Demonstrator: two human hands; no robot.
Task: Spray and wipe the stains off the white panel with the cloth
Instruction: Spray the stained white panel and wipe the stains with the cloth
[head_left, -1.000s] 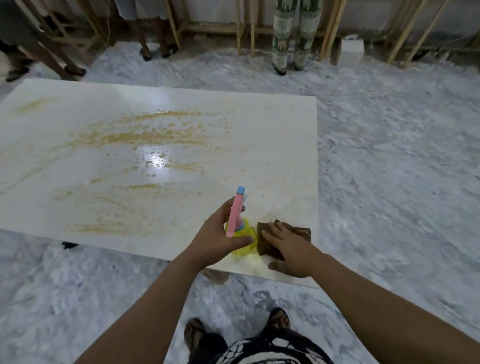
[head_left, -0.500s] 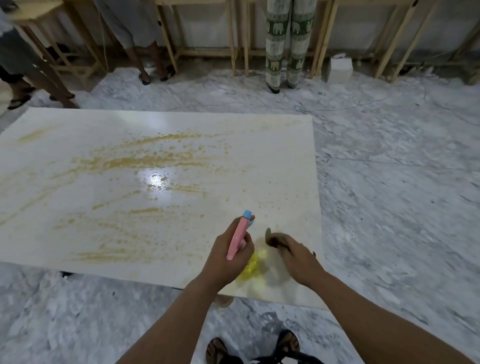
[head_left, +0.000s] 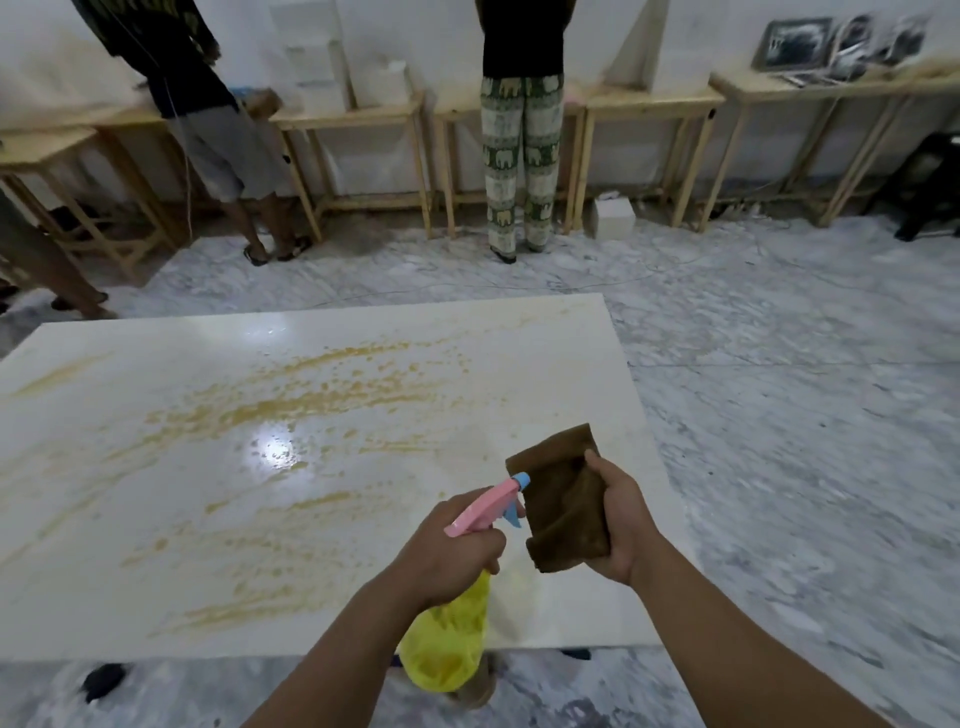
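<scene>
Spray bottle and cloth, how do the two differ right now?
The spray bottle is yellow with a pink head; the cloth is plain brown. The bottle is rigid and tilted, the cloth soft and folded. The left hand grips the bottle, the right hand the cloth. Both are held above the white panel.

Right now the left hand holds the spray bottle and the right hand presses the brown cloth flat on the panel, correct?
Not quite. In the head view the right hand holds the brown cloth lifted above the panel; the left hand does hold the spray bottle.
</scene>
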